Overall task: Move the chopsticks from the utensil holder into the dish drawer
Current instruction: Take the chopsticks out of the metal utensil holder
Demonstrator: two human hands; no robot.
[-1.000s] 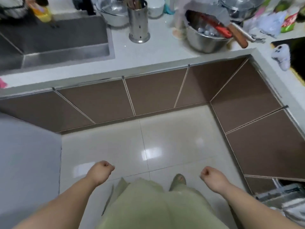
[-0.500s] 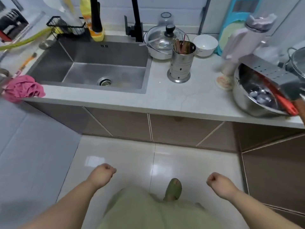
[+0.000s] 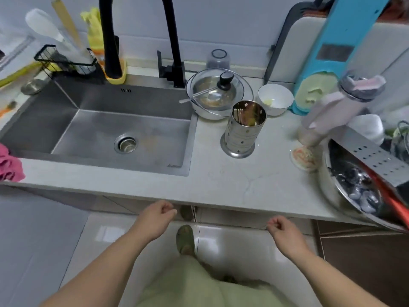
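While the chopsticks (image 3: 240, 113) stand in the utensil holder (image 3: 241, 136) at one o'clock on the bench (image 3: 221, 176), both hands (left hand (image 3: 157, 214), right hand (image 3: 282, 229)) hang loosely curled, empty.

A brushed stainless steel sink (image 3: 124, 129) is set into the pale marble-patterned countertop (image 3: 232, 180), with a tall black gooseneck faucet (image 3: 173, 41) at its back right corner and a crumpled pink cloth (image 3: 10, 166) on the counter's front left edge. Right of the faucet base sits 1 steel pot with a black-knobbed glass lid (image 3: 218, 94), with 1 white ceramic bowl (image 3: 275, 99) just beside it. A large steel basin (image 3: 338, 196) sits at the counter's right end.
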